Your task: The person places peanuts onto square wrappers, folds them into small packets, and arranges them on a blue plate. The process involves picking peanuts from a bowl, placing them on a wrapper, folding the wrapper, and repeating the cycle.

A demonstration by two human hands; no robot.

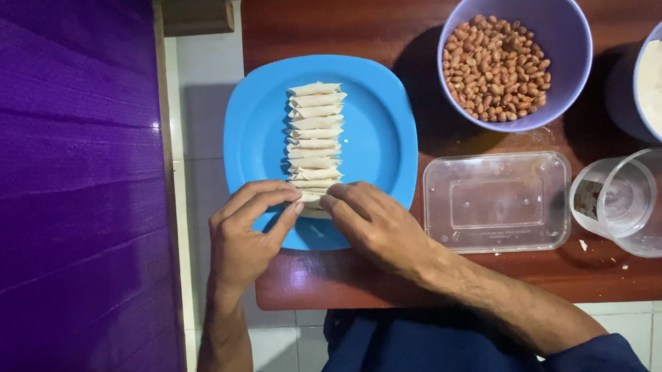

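On the brown bench (379,29) the blue plate (379,134) sits nearest the person, so the row of folded pastry parcels (317,141) stacks far to near within reach. The left hand (244,243) and right hand (376,224) each pinch the nearest parcel (312,206) at the plate's near edge, while the bowl of peanuts (498,69) stands far right.

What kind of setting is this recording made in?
Probably a home kitchen or small food-prep spot: a low wooden table on a tiled floor, a bowl of peanuts, and both hands folding a pastry piece at a row of them on a blue plate.
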